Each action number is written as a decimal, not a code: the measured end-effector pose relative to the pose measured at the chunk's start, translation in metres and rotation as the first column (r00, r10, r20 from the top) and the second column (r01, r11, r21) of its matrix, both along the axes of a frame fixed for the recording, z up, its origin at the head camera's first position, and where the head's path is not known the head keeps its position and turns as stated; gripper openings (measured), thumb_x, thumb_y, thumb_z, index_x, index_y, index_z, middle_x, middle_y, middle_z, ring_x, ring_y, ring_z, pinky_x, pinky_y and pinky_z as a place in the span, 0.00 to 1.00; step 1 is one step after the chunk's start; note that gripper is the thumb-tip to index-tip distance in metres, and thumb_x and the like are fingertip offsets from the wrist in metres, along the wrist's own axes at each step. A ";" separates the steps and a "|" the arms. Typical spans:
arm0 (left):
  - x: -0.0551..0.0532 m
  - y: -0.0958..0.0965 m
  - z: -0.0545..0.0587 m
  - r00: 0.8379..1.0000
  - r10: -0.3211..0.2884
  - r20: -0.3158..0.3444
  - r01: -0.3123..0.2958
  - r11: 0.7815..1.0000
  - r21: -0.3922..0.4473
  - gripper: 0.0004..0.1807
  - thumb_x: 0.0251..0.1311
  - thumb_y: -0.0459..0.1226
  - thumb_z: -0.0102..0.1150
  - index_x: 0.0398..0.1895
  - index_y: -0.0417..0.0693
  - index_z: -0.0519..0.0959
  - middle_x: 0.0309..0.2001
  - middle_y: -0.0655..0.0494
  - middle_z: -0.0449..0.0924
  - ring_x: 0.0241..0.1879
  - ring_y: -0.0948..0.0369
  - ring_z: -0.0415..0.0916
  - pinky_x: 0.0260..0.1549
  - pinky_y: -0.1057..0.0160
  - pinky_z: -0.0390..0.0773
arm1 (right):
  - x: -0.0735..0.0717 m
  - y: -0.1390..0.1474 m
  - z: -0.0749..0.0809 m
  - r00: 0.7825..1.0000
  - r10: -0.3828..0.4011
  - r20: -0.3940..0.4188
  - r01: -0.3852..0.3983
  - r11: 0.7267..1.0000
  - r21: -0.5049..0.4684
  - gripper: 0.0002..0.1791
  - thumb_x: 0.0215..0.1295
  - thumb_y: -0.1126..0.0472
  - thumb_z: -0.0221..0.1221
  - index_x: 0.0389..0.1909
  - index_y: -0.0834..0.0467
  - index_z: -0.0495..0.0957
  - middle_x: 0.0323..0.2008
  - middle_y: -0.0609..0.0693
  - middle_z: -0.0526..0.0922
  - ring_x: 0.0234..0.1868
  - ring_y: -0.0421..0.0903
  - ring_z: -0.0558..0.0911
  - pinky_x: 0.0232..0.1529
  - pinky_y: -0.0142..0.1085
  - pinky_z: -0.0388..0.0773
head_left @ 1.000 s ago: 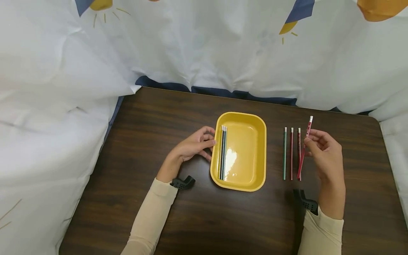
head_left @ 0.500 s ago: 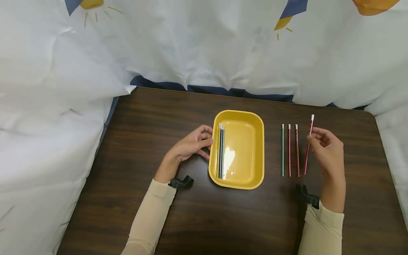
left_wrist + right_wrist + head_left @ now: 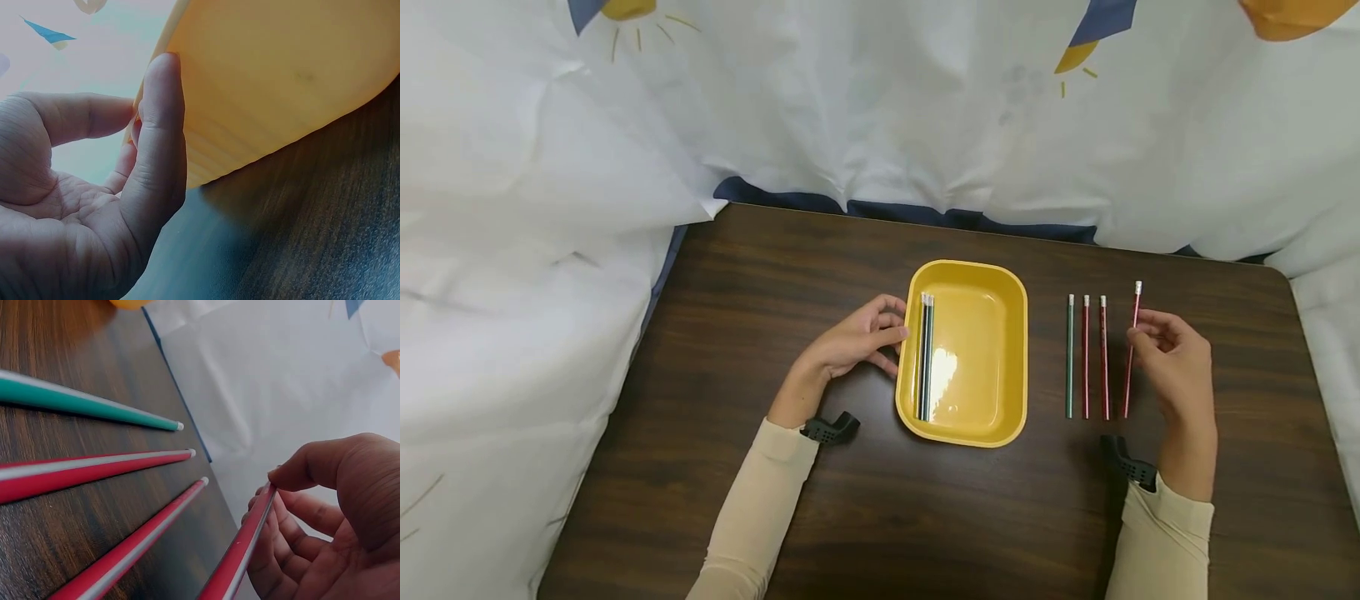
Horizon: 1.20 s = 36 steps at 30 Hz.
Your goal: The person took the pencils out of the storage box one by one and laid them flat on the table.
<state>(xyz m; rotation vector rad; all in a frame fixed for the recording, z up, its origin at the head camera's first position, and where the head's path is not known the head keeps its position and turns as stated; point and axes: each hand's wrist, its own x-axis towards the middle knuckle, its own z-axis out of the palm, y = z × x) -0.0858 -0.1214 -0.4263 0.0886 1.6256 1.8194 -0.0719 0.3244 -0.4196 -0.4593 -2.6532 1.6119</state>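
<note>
My right hand (image 3: 1176, 358) pinches a red pencil (image 3: 240, 553) between thumb and fingers, its white eraser end pointing away. To its left lie a green pencil (image 3: 1071, 358), a red pencil (image 3: 1086, 358) and another red pencil (image 3: 1104, 358), side by side and apart on the table. My left hand (image 3: 853, 337) grips the left rim of a yellow tray (image 3: 1021, 358); in the left wrist view, a finger lies along its outer wall and the thumb meets the rim. Inside the tray, along its left side, dark pencils (image 3: 927, 358) lie close together.
The dark wood-grain table (image 3: 760, 275) carries everything. A white curtain (image 3: 880, 108) with printed shapes hangs along the far edge and both sides. Black wrist mounts (image 3: 831, 429) sit on both wrists.
The held red pencil, tilted across its neighbour a second ago, has moved right and now stands apart, nearly parallel to the row. My left hand and the tray stay put.
</note>
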 end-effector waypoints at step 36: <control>0.001 0.002 0.000 1.000 0.007 0.000 -0.007 1.000 -0.008 0.22 0.78 0.32 0.53 0.69 0.43 0.60 0.46 0.43 0.76 0.39 0.55 0.81 0.31 0.56 0.93 | -0.005 0.002 -0.016 0.996 0.035 0.082 -0.065 0.916 0.397 0.21 0.73 0.55 0.60 0.60 0.63 0.83 0.25 0.15 0.68 0.30 0.18 0.69 0.28 0.17 0.69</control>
